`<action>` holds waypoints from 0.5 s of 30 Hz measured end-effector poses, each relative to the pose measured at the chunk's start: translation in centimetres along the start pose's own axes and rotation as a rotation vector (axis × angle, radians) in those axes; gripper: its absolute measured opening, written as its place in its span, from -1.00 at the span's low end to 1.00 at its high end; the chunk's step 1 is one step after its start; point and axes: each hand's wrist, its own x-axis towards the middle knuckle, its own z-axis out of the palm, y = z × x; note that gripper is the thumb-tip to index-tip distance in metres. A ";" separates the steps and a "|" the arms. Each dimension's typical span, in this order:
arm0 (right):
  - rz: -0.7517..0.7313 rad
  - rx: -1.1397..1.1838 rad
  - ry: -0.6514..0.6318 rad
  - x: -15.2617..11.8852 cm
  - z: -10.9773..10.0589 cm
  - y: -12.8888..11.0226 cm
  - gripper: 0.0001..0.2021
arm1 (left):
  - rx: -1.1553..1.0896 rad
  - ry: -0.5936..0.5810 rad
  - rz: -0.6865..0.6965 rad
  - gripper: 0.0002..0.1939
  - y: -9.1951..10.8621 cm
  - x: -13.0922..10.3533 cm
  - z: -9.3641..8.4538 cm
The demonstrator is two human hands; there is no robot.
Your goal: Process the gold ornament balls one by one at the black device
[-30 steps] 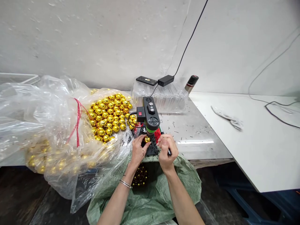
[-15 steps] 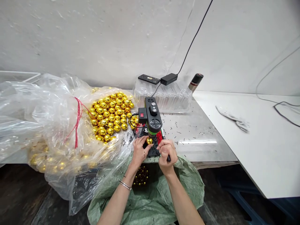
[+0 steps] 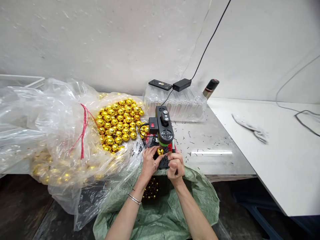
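Under the head of a small black bench machine (image 3: 165, 125), my left hand (image 3: 150, 161) pinches a shiny gold ball (image 3: 160, 151) between thumb and fingers. My right hand (image 3: 176, 165) is wrapped round a lever handle (image 3: 173, 146) on the machine's right side; most of the grip is hidden by the fingers. A red patch (image 3: 170, 147) shows behind the lever. Many more gold balls (image 3: 120, 123) lie to the left in an opened clear plastic bag (image 3: 57, 126). Below my hands hangs an open green woven sack (image 3: 200, 193) with gold balls (image 3: 151, 187) inside.
Small black bits (image 3: 186, 136) are scattered on the metal tabletop (image 3: 212, 133). Behind the machine stand a clear plastic tray (image 3: 185, 108), a power adapter (image 3: 182, 84), a power strip (image 3: 160, 84) and a dark bottle (image 3: 211, 88). A glove (image 3: 250, 128) lies on the white table (image 3: 282, 173).
My right hand has moved slightly left and inward with the lever, nearer my left hand. The left hand keeps its pinch on the gold ball. The view has shifted a little.
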 end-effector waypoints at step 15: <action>0.347 0.080 0.016 7.5 -1.3 -5.0 -0.68 | -0.033 0.117 0.173 -0.68 0.0 -3.8 -1.7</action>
